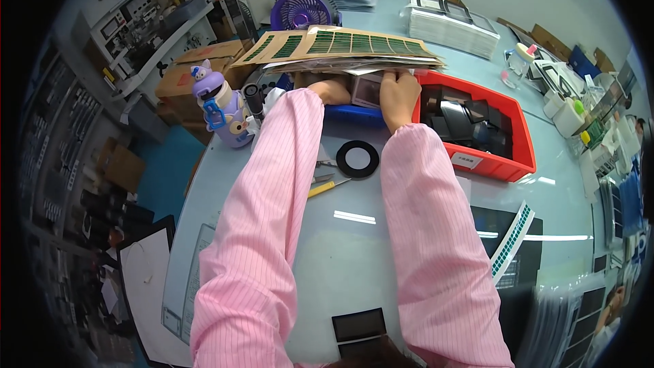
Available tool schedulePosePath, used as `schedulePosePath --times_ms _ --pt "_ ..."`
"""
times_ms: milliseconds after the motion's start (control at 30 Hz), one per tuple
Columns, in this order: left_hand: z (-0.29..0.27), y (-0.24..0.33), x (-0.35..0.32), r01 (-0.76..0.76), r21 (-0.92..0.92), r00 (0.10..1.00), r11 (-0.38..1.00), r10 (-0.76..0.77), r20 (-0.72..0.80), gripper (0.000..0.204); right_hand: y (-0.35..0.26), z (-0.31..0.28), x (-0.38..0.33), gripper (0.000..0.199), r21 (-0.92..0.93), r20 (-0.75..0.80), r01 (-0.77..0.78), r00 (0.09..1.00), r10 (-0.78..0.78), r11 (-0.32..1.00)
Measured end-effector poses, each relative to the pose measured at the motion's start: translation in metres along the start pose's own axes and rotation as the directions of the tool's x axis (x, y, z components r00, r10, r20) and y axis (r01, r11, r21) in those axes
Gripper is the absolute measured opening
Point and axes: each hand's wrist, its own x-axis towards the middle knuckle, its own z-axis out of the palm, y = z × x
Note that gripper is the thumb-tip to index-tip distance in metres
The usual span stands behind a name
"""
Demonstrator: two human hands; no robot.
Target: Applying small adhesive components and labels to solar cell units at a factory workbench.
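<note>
Both my arms, in pink striped sleeves, reach to the far side of the table. My left hand is in the blue bin, below a stack of sheets with green grids; its fingers are hidden. At the bin's right end, my right hand has bent fingers, closed at the edge of the sheets. What they hold, if anything, is hidden. A greyish rectangular piece with a pale border shows between my hands, next to the right one.
A red bin of dark pieces stands at right. Nearer lie a black tape roll, a yellow-handled tool and dark panels. A purple bottle and a fan stand at left and back.
</note>
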Motion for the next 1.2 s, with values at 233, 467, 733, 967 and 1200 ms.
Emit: schedulePosePath --times_ms 233,467,733,967,1200 --pt "0.002 -0.016 0.012 -0.101 0.018 0.994 0.995 0.102 -0.045 0.078 -0.004 0.006 -0.001 0.031 0.014 -0.02 0.048 0.999 -0.048 0.999" --pt "0.007 -0.018 0.009 -0.204 -0.09 0.978 0.975 0.199 -0.058 0.073 -0.002 0.004 -0.004 0.03 -0.008 -0.016 0.007 1.0 -0.007 1.0" --pt "0.009 -0.008 0.004 -0.271 -0.148 0.95 0.951 0.239 -0.201 0.06 -0.002 0.0 0.005 0.035 0.025 -0.016 -0.044 0.999 0.044 0.999" --pt "0.019 -0.031 0.031 -0.296 -0.172 0.913 0.94 0.225 -0.342 0.058 -0.005 0.005 0.001 0.036 0.072 0.001 -0.089 0.996 0.089 0.993" --pt "0.021 -0.046 0.036 -0.317 -0.445 0.926 0.837 0.171 -0.336 0.063 -0.01 0.002 -0.001 0.037 0.098 -0.034 -0.119 0.992 0.123 0.988"
